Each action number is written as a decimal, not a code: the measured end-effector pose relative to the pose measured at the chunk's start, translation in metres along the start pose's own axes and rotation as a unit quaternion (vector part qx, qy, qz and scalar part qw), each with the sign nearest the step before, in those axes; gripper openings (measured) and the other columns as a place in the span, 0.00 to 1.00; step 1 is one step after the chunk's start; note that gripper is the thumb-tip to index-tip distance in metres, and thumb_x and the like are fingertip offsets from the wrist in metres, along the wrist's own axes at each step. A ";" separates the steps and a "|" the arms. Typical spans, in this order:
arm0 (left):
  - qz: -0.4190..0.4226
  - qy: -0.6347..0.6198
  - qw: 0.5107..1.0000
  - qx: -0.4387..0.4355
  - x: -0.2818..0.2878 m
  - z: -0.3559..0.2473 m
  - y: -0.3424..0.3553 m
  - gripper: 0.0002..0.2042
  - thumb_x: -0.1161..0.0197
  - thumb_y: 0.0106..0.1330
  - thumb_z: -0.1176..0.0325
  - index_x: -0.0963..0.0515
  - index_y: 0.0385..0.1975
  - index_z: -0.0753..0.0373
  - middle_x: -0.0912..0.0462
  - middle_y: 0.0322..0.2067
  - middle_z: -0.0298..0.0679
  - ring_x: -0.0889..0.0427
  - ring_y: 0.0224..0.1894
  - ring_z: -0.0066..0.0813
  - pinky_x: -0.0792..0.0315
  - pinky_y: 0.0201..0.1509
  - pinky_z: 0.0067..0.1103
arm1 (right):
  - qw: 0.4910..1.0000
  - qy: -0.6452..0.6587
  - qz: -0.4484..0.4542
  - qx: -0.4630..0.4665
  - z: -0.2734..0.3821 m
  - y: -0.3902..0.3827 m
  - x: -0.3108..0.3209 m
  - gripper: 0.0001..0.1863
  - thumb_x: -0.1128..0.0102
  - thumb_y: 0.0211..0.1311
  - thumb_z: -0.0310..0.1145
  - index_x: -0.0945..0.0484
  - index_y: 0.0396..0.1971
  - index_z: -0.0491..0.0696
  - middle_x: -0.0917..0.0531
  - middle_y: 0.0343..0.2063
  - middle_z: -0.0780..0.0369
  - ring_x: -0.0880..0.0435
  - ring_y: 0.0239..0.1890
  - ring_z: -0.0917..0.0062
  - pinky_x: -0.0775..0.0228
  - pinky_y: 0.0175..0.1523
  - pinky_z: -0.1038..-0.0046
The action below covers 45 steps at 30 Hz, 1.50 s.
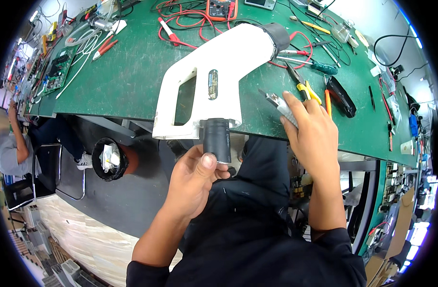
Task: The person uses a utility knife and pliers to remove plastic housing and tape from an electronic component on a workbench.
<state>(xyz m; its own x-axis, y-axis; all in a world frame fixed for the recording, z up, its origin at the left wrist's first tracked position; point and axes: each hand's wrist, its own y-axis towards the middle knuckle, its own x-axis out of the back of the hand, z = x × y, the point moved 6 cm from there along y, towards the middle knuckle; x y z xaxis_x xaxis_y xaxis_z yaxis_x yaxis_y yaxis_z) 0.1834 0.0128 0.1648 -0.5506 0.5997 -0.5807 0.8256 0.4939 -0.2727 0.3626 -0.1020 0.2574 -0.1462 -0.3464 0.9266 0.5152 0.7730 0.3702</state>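
A white plastic handheld device (219,60) with a loop handle and a dark round nozzle lies across the green bench's edge, with a black cylinder (216,136) projecting from its lower end. My left hand (195,184) grips that cylinder from below, thumb on its near end. My right hand (307,129) has its fingers around a silver-grey utility knife (285,110), right of the device and just over the bench. Yellow-handled pliers (313,93), an orange-handled tool (328,105) and a black case (340,95) lie beside that hand.
The green bench (113,86) carries a circuit board (56,70), red-handled pliers (105,48), a multimeter (221,9), tangled leads and a screwdriver (323,67). Below at left are a lined bin (126,158) and a seated person (11,160). Cardboard (396,229) stands at lower right.
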 end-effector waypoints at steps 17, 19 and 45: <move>0.027 0.059 0.995 -0.079 0.002 -0.002 0.000 0.25 0.35 0.66 0.54 0.29 0.50 0.70 0.19 0.39 0.41 0.19 0.42 0.30 0.24 0.49 0.29 | 0.999 0.022 -0.025 0.024 0.013 0.007 -0.012 0.25 0.31 0.53 0.33 0.23 0.51 0.41 0.21 0.41 0.54 0.23 0.44 0.59 0.31 0.51 0.63; 0.011 0.027 0.999 -0.036 0.006 0.001 0.000 0.24 0.37 0.68 0.53 0.29 0.50 0.70 0.19 0.39 0.41 0.19 0.42 0.30 0.24 0.49 0.29 | 0.999 0.028 -0.029 0.024 0.013 0.006 -0.012 0.25 0.31 0.53 0.32 0.24 0.52 0.40 0.21 0.42 0.53 0.23 0.45 0.58 0.31 0.52 0.63; -0.023 0.267 0.960 -0.086 -0.039 -0.093 0.000 0.22 0.33 0.63 0.56 0.26 0.41 0.71 0.23 0.22 0.37 0.27 0.18 0.19 0.32 0.20 0.16 | 0.997 0.052 -0.061 -0.011 -0.001 0.007 -0.017 0.21 0.31 0.53 0.33 0.22 0.47 0.42 0.21 0.37 0.55 0.22 0.41 0.60 0.30 0.48 0.63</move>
<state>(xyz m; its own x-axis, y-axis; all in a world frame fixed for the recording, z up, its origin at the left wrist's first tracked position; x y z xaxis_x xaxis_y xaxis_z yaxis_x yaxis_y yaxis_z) 0.1930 0.0479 0.2591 -0.6085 0.7893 -0.0826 0.7917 0.5965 -0.1322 0.3697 -0.0918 0.2444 -0.1203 -0.4914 0.8626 0.5170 0.7107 0.4770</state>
